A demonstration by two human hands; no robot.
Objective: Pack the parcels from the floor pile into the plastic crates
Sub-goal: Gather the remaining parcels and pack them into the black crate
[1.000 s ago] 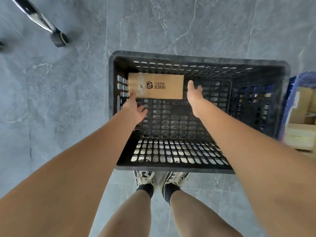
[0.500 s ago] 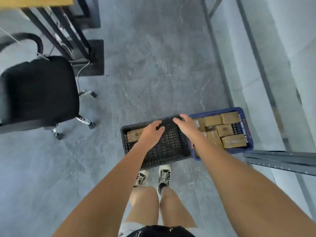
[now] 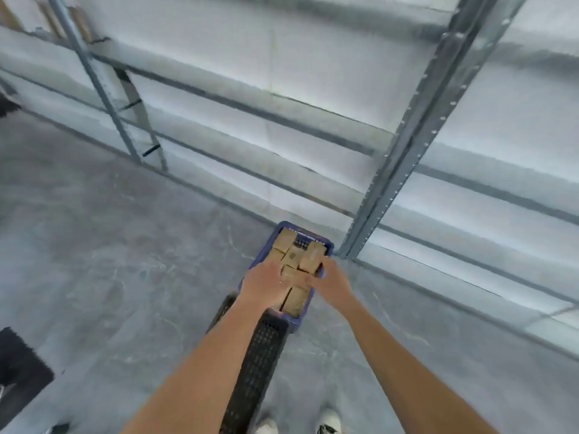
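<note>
I'm looking down past both forearms at the grey stone floor (image 3: 125, 245), and the picture is smeared with blur, so fine detail is hard to read. Straight ahead sits the blue crate (image 3: 326, 245), its far corner just beside the foot of a perforated metal upright (image 3: 407, 151) of the shelving rack that runs along the pale wall. The crate is packed with brown cardboard parcels (image 3: 293, 255), lying close together and filling it to about rim level. My left hand (image 3: 261, 285) is over the crate's left edge, palm down, knuckles toward me, fingers reaching onto the parcels; whether they grip one or only rest there, I cannot tell through the blur. My right hand (image 3: 330, 281) is at the crate's right edge, fingers bent in toward the middle parcels, and again I can't say if it has hold of anything. The two hands are near each other, with the parcels between them. Nearer to me, end-on against the blue one, is the black crate (image 3: 260, 355), its perforated wall running between my forearms down toward my feet. A white shoe (image 3: 329, 422) shows at the bottom edge, and a dark mat (image 3: 18, 371) lies at lower left.
</note>
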